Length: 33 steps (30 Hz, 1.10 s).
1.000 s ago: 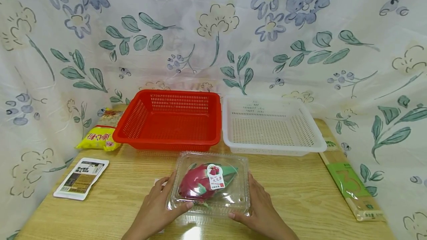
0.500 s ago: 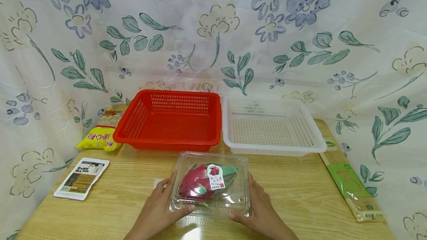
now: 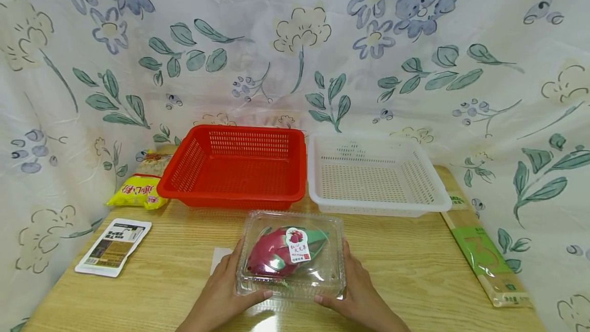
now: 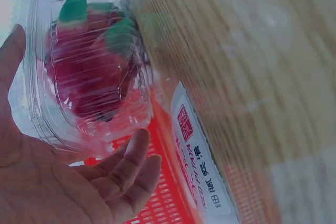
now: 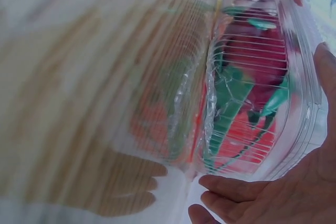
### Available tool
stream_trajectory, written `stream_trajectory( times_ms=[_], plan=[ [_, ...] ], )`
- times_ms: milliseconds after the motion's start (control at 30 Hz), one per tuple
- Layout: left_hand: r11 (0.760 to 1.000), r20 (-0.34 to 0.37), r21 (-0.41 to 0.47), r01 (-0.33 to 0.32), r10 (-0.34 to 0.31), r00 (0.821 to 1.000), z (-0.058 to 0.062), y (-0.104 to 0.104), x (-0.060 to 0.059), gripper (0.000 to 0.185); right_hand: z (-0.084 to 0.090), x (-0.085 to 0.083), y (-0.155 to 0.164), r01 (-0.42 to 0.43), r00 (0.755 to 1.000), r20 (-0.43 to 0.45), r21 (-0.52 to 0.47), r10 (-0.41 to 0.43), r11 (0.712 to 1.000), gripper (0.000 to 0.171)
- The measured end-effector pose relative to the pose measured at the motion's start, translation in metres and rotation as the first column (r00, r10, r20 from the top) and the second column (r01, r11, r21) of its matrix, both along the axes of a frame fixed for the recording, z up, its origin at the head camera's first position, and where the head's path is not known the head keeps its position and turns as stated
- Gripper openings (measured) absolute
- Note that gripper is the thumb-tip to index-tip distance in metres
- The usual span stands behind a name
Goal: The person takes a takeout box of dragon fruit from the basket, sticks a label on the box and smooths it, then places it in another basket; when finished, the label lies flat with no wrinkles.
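Note:
A clear plastic clamshell box (image 3: 333, 269) with a red and green dragon fruit (image 3: 271, 254) inside is at the front middle of the wooden table. My left hand (image 3: 226, 287) grips its left side, thumb along the front. On the opposite side, my right hand (image 3: 361, 287) holds it likewise. From the left wrist, the box's ribbed wall (image 4: 94, 61) shows between thumb and fingers. The right wrist view has the thumb and fingers about the other end (image 5: 247, 77). A white label (image 3: 221, 257) lies on the table, partly hidden by the left hand.
A red basket (image 3: 230, 202) and a white basket (image 3: 378, 207) stand side by side behind the box. At left are a yellow bag (image 3: 135, 191) and a white pouch (image 3: 114, 247). A long green-banded packet (image 3: 481, 250) lies along the right edge. Floral cloth (image 3: 295, 81) hangs behind.
My left hand has slid slightly to the right along the box, showing more of the white label. The box and right hand have stayed nearly still.

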<state>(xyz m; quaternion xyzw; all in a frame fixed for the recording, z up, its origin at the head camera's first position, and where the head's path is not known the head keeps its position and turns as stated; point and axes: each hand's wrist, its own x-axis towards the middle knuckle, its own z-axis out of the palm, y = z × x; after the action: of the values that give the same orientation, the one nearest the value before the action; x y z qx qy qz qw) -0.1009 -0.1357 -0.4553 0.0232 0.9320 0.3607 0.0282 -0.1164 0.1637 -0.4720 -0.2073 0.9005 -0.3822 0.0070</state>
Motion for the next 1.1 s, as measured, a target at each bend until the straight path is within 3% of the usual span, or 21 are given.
stream_trajectory(
  times_ms=[267, 433, 667, 933, 1100],
  plan=[
    [0.994, 0.011, 0.103, 0.029, -0.031, 0.999, -0.0022, -0.0011, -0.0012, 0.121, 0.0016, -0.0002, -0.0011, 0.011, 0.995, 0.097, -0.017, -0.009, 1.000, 0.126],
    [0.993, -0.019, 0.111, 0.043, -0.041, 0.999, -0.0038, -0.0017, -0.0020, 0.120, 0.0001, -0.0014, -0.0020, 0.009, 0.997, 0.073, -0.030, -0.007, 1.000, 0.127],
    [0.991, -0.008, 0.128, 0.036, -0.035, 0.999, -0.0038, -0.0010, -0.0025, 0.121, -0.0017, -0.0021, -0.0018, -0.007, 0.999, 0.045, -0.066, 0.010, 0.998, 0.127],
    [0.985, 0.011, 0.169, 0.022, -0.025, 1.000, -0.0050, -0.0005, -0.0019, 0.119, -0.0002, -0.0010, -0.0028, 0.010, 0.977, 0.210, -0.192, 0.032, 0.981, 0.126],
    [0.982, 0.026, 0.187, 0.020, -0.025, 0.999, -0.0014, 0.0014, 0.0000, 0.119, 0.0025, 0.0023, -0.0026, 0.028, 0.968, 0.251, -0.236, 0.033, 0.971, 0.125]
  ],
)
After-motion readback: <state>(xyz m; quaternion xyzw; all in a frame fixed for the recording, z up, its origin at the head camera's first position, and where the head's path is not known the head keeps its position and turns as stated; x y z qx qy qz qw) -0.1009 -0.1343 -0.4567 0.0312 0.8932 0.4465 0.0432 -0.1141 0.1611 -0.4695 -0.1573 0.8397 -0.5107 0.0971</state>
